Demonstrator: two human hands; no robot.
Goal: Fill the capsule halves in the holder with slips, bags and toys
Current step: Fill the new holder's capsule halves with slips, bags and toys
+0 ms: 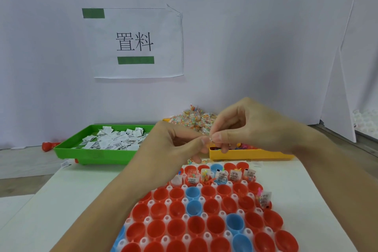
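Observation:
A white holder (206, 216) on the table carries rows of red and blue capsule halves (176, 228). Several halves in the far rows hold slips, bags and toys (222, 177); one more filled half (264, 200) sits at the right. The nearer halves are empty. My left hand (173, 145) and my right hand (245, 127) meet above the holder's far edge, fingertips pinched together on a small clear bag (209, 138) that is mostly hidden by the fingers.
A green tray (67, 150) of white paper slips (114, 139) stands at the back left. A yellow tray (251, 154) of small coloured toys is at the back right, behind it a pile of candy bags (194, 118). A red object (48, 146) lies left of the green tray.

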